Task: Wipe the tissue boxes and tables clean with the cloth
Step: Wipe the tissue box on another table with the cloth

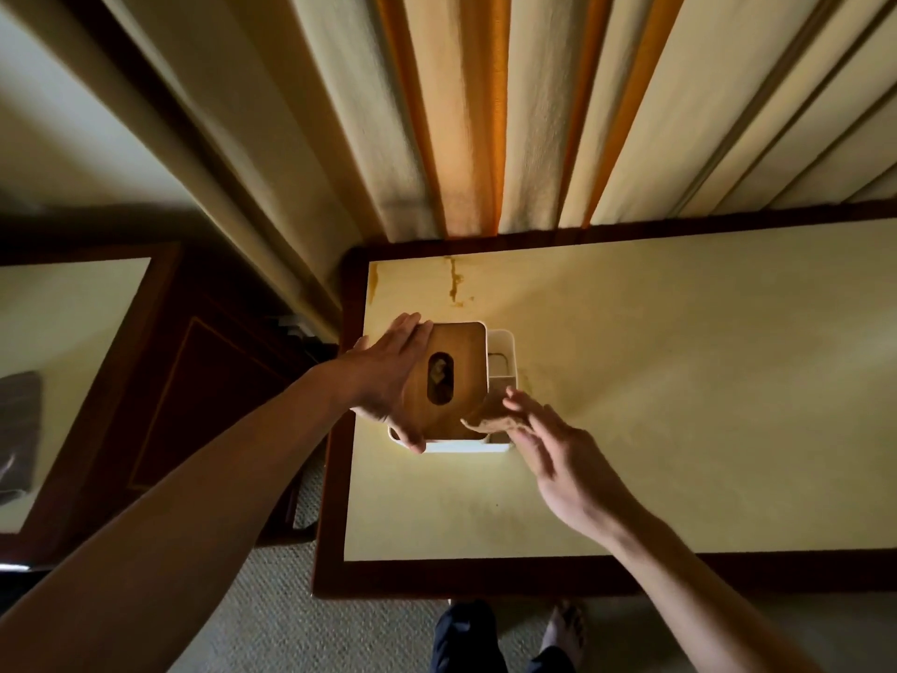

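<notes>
A white tissue box point(466, 447) with a brown wooden lid point(449, 376) and an oval slot stands near the left end of a cream-topped table point(679, 405) with a dark wood border. My left hand point(388, 381) grips the box's left side, fingers along its far edge and thumb at its near corner. My right hand point(548, 444) hovers at the box's near right corner, fingers spread and relaxed, fingertips at the lid's edge. No cloth is in view.
Cream and orange curtains point(485, 114) hang right behind the table. Brown stains point(455, 281) mark the tabletop's far left. A second cream-topped table point(63, 381) stands at the left with a dark object on it. Carpet and my feet show below.
</notes>
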`<state>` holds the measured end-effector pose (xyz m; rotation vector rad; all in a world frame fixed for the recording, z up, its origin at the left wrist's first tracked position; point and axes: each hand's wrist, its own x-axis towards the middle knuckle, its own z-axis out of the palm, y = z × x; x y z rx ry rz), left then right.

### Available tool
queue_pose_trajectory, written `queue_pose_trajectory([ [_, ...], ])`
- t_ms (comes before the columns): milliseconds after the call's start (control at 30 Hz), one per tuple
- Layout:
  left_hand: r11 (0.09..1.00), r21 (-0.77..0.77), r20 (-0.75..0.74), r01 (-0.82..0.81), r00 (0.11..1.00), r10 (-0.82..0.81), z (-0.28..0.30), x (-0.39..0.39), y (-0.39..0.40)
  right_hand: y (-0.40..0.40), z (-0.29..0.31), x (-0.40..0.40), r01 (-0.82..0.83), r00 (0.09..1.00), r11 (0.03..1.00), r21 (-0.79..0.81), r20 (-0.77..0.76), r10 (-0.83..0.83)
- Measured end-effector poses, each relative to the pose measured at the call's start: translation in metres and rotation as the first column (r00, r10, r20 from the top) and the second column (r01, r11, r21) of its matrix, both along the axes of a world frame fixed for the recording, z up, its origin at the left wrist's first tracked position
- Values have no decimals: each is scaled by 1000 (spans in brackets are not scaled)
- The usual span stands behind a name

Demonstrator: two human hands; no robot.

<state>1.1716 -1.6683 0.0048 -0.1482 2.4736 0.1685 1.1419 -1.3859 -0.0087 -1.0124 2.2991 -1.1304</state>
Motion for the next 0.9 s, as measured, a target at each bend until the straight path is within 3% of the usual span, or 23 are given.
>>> queue_pose_trajectory([
  [133,999,-26,-98,35,995,-37,5,0,8,17,10,-11,214,969,954,-209,171,-180],
  [300,998,7,-225,60,973,-57,5,9,52,32,27,-26,449,863,809,-380,419,-282],
  [433,997,17,-446,-71,892,71,-21,17,108,34,19,-32,558,752,791,-249,556,-355],
  [567,971,10,-640,-241,744,191,-52,27,161,39,-3,-30,625,654,768,-140,632,-416],
  [700,895,-61,-656,-442,693,297,-74,26,194,45,-19,-28,643,598,757,-117,695,-400],
  [900,785,-90,-690,-613,607,395,-84,23,207,48,-23,-22,630,583,758,-169,748,-318],
])
